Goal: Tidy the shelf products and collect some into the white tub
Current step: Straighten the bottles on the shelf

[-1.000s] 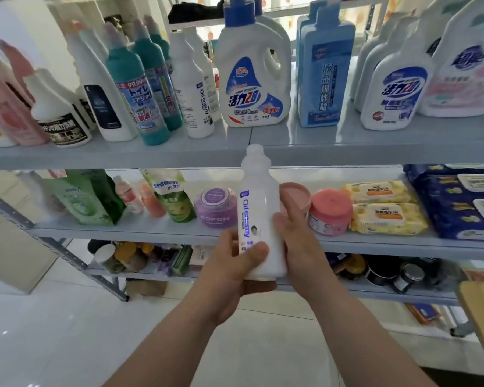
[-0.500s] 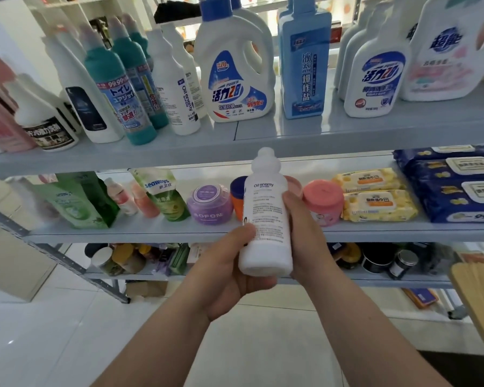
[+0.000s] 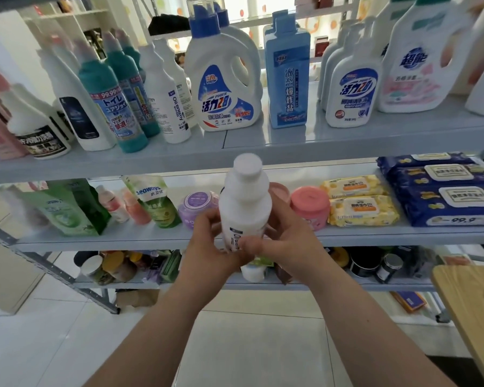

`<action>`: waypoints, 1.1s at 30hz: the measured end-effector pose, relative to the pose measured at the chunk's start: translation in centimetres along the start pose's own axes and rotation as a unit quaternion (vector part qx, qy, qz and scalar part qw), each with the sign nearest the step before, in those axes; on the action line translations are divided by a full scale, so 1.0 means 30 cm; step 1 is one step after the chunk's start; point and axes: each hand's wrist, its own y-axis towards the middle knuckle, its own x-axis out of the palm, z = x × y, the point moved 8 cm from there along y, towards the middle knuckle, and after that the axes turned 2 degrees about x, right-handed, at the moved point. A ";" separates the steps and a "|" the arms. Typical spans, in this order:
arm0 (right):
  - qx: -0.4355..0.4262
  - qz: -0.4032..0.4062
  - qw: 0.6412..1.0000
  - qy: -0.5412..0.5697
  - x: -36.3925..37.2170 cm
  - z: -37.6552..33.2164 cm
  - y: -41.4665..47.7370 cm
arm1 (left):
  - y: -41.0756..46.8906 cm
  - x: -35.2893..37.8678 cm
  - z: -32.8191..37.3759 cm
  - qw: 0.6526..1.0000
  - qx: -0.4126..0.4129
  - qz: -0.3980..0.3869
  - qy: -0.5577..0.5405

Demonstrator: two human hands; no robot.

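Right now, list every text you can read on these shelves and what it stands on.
"Oil enemy": white bottle
"99.99%", "トイレ": teal bottle
"活力28", "99.99%": jug
"液态爆炸盐": blue bottle
"活力28": pump bottle
"超能": pink jug
"seaways": pouch
"99.9": blue wipes
Held bottle: label mostly covered, unreadable.
Yellow wipes: too blurred.

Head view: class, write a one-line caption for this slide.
Left hand and right hand hold a white bottle in front of the stocked middle shelf.

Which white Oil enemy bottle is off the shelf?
The Oil enemy bottle gripped by left hand and right hand; the others stand on the top shelf.
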 end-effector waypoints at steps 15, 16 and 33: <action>0.060 0.059 0.928 0.364 -0.003 0.081 0.063 | -0.027 0.038 0.026 0.989 -0.017 -0.010 -0.147; 0.054 0.053 0.928 0.366 -0.003 0.072 0.070 | -0.025 0.036 0.030 0.987 -0.018 -0.011 -0.158; 0.010 0.012 0.990 0.140 0.108 -0.036 0.233 | 0.072 -0.128 0.108 0.993 0.051 0.087 0.055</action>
